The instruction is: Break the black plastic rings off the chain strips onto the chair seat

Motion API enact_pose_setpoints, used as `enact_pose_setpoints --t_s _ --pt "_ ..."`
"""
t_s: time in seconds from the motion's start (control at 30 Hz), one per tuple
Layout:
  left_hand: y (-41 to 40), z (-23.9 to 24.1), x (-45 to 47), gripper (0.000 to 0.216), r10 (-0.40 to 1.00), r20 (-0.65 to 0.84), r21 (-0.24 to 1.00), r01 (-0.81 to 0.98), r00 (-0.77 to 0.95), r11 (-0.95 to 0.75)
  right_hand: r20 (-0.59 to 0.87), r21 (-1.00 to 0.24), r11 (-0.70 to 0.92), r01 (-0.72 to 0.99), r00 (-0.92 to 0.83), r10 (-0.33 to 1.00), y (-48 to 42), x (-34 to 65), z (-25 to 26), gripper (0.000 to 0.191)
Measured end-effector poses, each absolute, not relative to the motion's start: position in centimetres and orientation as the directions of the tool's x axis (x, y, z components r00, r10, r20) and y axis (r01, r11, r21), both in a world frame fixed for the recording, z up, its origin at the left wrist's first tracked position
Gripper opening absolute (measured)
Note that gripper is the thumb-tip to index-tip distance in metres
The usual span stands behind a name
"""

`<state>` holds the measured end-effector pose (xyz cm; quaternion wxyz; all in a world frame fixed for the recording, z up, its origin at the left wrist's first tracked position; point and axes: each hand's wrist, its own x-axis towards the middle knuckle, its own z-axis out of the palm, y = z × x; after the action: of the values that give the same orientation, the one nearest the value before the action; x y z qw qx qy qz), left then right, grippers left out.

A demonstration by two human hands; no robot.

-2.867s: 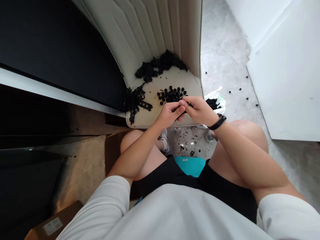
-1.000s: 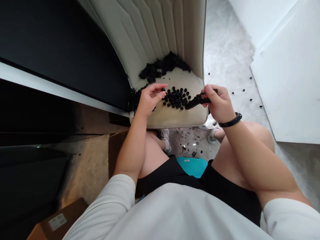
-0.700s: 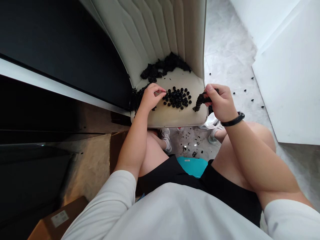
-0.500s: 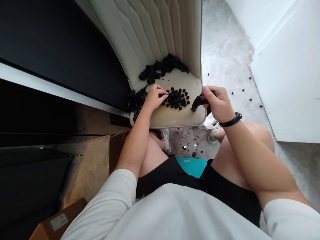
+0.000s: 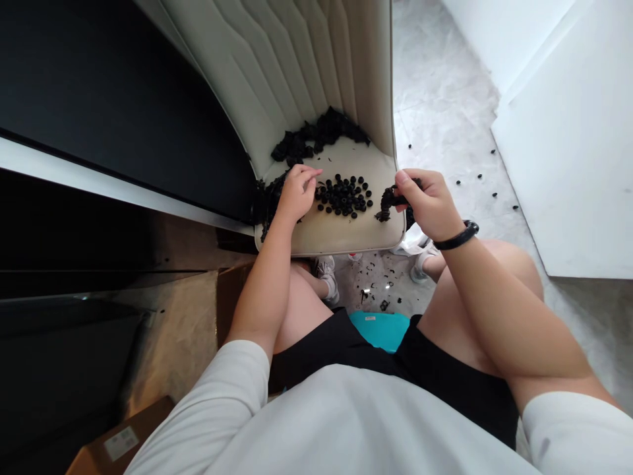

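A cream chair seat (image 5: 341, 232) in front of me carries a cluster of several small black rings (image 5: 343, 195). My left hand (image 5: 295, 192) rests at the left edge of that cluster, fingers curled in a pinch; what they hold is too small to make out. My right hand (image 5: 429, 201), with a black wristband, is closed on a black strip of joined parts (image 5: 387, 201) that hangs over the seat's right front corner. A heap of black scrap (image 5: 316, 134) lies at the back of the seat. More black pieces (image 5: 268, 201) lie at the seat's left edge.
A black cabinet front (image 5: 109, 112) stands to the left of the chair. Loose black rings (image 5: 477, 178) dot the grey floor on the right, and black bits (image 5: 378, 280) lie between my feet. A white panel (image 5: 568, 145) rises at the right. A cardboard box (image 5: 116, 445) sits lower left.
My hands, joined at the centre earlier, have parted. The left went to the rings on the seat and pinched shut there. The right carried the black strip to the seat's right corner.
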<state>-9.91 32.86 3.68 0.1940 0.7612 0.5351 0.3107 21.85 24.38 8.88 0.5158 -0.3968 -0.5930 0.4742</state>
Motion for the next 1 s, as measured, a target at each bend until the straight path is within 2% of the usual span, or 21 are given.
enact_pose_setpoints --t_s 0.13,0.27,0.33,0.43,0.57,0.73,0.83,0.93,1.0 --pt "30.3 4.6 -7.0 0.044 0.901 0.366 0.772 0.464 0.234 -0.434 0.212 -0.976 0.198 -0.091 -0.184 0.96 24.4 21.5 9.3 0.06" --pt "26.1 5.4 -3.1 0.062 0.865 0.281 0.935 0.087 0.416 -0.345 0.209 -0.976 0.181 -0.125 -0.27 0.94 24.2 21.2 9.4 0.06" --pt "24.5 5.4 -1.8 0.064 0.828 0.234 0.964 -0.008 0.509 -0.267 0.218 -0.975 0.193 -0.107 -0.326 0.92 24.0 21.1 9.7 0.06" --pt "23.4 5.3 -1.0 0.052 0.811 0.149 0.985 -0.012 0.565 -0.173 0.235 -0.972 0.225 -0.071 -0.391 0.89 24.0 21.0 10.1 0.061" --pt "23.4 5.7 -1.2 0.04 0.842 0.102 0.991 0.019 0.529 -0.132 0.257 -0.957 0.291 0.022 -0.405 0.877 24.5 21.3 9.9 0.057" --pt "23.3 6.8 -1.8 0.035 0.876 0.12 0.992 -0.036 0.467 -0.117 0.321 -0.922 0.351 0.163 -0.185 0.929 25.5 22.4 9.2 0.049" --pt "23.4 6.9 -2.0 0.035 0.89 0.133 0.991 -0.079 0.436 -0.109 0.349 -0.908 0.35 0.232 -0.049 0.936 25.9 23.0 8.7 0.053" --pt "23.7 6.6 -2.3 0.038 0.924 0.122 0.982 -0.182 0.363 -0.058 0.353 -0.872 0.336 0.357 -0.02 0.935 26.4 23.5 7.6 0.06" --pt "24.1 6.5 -2.5 0.037 0.96 0.085 0.959 -0.282 0.266 -0.007 0.315 -0.818 0.308 0.485 -0.071 0.947 26.7 23.7 6.5 0.068"
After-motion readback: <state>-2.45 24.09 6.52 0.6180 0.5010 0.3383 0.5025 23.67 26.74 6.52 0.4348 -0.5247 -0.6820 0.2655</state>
